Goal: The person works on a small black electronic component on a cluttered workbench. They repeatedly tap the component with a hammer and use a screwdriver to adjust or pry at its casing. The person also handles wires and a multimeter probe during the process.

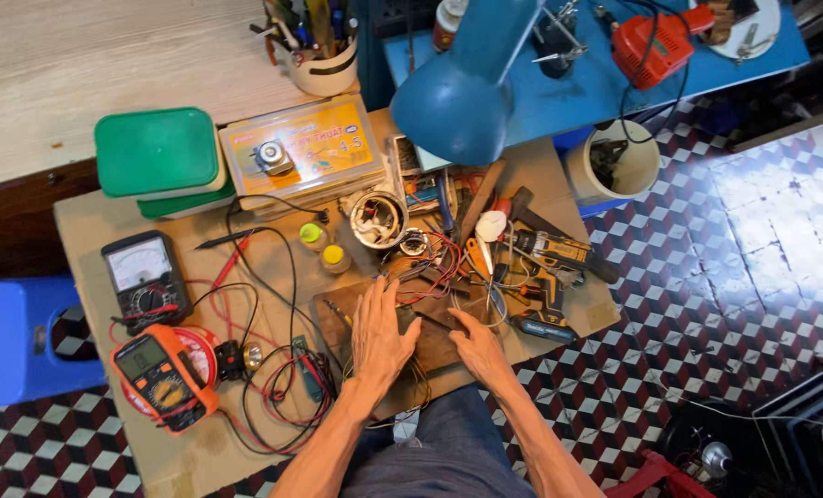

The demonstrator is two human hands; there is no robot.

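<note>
Both hands flat on board, palms down, nothing gripped. Left hand spread wide, fingers splayed over upper left part of board. Right hand open too, fingers loosely together, pressed on right part.

Risks, by judgement:
- Blue lamp overhead, beyond fingertips; could get bumped if hands lift.
- Drill just past right hand, off board's far right; easily knocked toward table edge.
- Orange meter well left of left hand, leads trailing close to wrist; a snag could drag it off.
- Red wires tangled just ahead of fingertips; could catch on fingers.

Board: dark brown, flat, rectangular, lying on cardboard directly under both palms, near edge closest to body. Surface worn, mostly hidden by hands. Thin wires stray out between wrists.
</note>
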